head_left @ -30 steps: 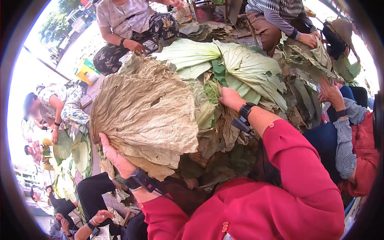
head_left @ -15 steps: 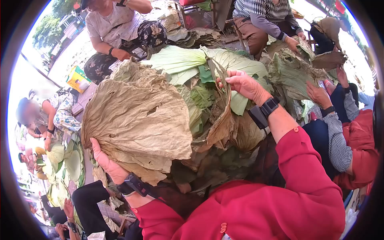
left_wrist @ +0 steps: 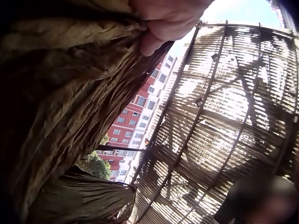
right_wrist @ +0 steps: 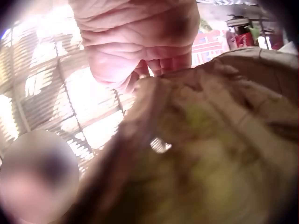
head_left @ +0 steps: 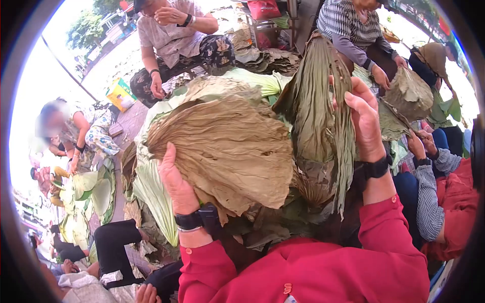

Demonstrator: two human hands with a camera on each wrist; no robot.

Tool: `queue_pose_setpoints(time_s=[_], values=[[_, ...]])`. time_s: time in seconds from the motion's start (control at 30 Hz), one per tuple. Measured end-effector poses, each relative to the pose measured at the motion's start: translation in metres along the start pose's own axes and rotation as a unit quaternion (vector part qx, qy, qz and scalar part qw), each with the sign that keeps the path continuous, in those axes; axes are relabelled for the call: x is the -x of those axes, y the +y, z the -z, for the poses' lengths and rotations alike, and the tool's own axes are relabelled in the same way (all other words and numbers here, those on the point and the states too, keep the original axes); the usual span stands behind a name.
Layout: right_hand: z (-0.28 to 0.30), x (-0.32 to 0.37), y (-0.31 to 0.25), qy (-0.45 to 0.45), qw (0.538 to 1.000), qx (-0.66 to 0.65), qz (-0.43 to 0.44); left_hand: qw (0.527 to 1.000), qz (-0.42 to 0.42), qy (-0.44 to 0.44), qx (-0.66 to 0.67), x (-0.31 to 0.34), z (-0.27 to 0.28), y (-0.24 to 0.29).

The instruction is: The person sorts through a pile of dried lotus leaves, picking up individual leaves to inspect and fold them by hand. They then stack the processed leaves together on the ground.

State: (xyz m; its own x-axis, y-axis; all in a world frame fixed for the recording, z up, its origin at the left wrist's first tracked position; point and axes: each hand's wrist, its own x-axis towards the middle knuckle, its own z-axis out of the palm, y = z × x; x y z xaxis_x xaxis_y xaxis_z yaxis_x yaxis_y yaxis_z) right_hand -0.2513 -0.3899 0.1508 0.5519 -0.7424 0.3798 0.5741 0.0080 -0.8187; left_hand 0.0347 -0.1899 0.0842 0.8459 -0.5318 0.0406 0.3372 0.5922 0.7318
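My left hand (head_left: 174, 179) grips the lower edge of a stack of large dried brown leaves (head_left: 227, 146) and holds it up in front of me. In the left wrist view a fingertip (left_wrist: 161, 25) presses into the wrinkled brown leaf (left_wrist: 60, 93). My right hand (head_left: 361, 116) is raised to the right of the stack, its fingers curled round a folded greenish-brown leaf (head_left: 318, 116) that hangs downwards. The right wrist view shows those fingers (right_wrist: 140, 51) pinching the leaf (right_wrist: 210, 154) at its top. Both sleeves are red.
A heap of green and brown leaves (head_left: 151, 192) lies below the stack. People sit all round with leaves: one at the back (head_left: 174, 30), one in stripes (head_left: 348, 25), one at the right (head_left: 429, 202). A yellow-green box (head_left: 120, 93) stands at the left.
My right hand has pulled a leaf out of the heap and lifted it high, folded and hanging. My left hand has shifted right and raised the brown stack closer to me.
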Motion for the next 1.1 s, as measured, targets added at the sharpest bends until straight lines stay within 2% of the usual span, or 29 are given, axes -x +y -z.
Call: queue_pose_setpoints(time_s=[0.03,0.07,0.1,0.2,0.27,0.33,0.37,0.47,0.53,0.6,0.73,0.8,0.83,0.9,0.97,1.03,1.1], values=[[-0.024,0.008,-0.011,0.015,0.996,0.087,0.03,1.0,-0.008,0.0,-0.011,0.002,-0.007,-0.007],[-0.037,0.015,-0.008,-0.006,0.984,0.153,0.093,1.0,-0.015,0.006,-0.013,0.009,-0.019,-0.012],[-0.036,0.015,-0.005,-0.111,0.926,0.302,0.198,0.999,-0.022,-0.005,-0.026,0.018,-0.034,-0.016],[-0.067,0.033,0.035,-0.211,0.836,0.459,0.214,0.999,-0.022,-0.034,-0.027,0.033,-0.06,-0.033],[-0.074,0.04,0.069,-0.25,0.761,0.535,0.269,0.997,-0.003,-0.071,-0.027,0.039,-0.065,-0.043],[-0.07,0.043,0.089,-0.262,0.759,0.555,0.216,0.998,0.004,-0.07,-0.005,0.041,-0.065,-0.058],[-0.071,0.043,0.09,-0.262,0.759,0.556,0.216,0.998,0.008,-0.069,-0.005,0.043,-0.064,-0.06],[-0.073,0.041,0.092,-0.263,0.78,0.519,0.232,0.995,0.039,-0.083,0.031,0.042,-0.064,-0.057],[-0.076,0.041,0.091,-0.261,0.791,0.482,0.273,0.997,0.032,-0.068,0.016,0.038,-0.06,-0.06],[-0.079,0.04,0.095,-0.259,0.788,0.485,0.277,0.993,0.026,-0.115,0.018,0.036,-0.052,-0.065],[-0.078,0.034,0.103,-0.263,0.777,0.509,0.262,0.989,0.042,-0.143,-0.008,0.039,-0.053,-0.063],[-0.078,0.033,0.105,-0.259,0.777,0.508,0.268,0.986,0.106,-0.125,0.043,0.039,-0.061,-0.052],[-0.077,0.032,0.107,-0.257,0.771,0.517,0.269,0.978,0.122,-0.156,0.065,0.038,-0.06,-0.053],[-0.077,0.032,0.107,-0.255,0.765,0.525,0.271,0.976,0.12,-0.165,0.078,0.037,-0.053,-0.059],[-0.078,0.033,0.105,-0.269,0.729,0.572,0.261,0.973,0.119,-0.173,0.092,0.038,-0.054,-0.059],[-0.079,0.036,0.107,-0.276,0.722,0.582,0.254,0.986,0.068,-0.143,-0.057,0.042,-0.063,-0.055],[-0.082,0.039,0.11,-0.285,0.714,0.59,0.248,0.99,0.082,-0.112,-0.036,0.037,-0.058,-0.059]])
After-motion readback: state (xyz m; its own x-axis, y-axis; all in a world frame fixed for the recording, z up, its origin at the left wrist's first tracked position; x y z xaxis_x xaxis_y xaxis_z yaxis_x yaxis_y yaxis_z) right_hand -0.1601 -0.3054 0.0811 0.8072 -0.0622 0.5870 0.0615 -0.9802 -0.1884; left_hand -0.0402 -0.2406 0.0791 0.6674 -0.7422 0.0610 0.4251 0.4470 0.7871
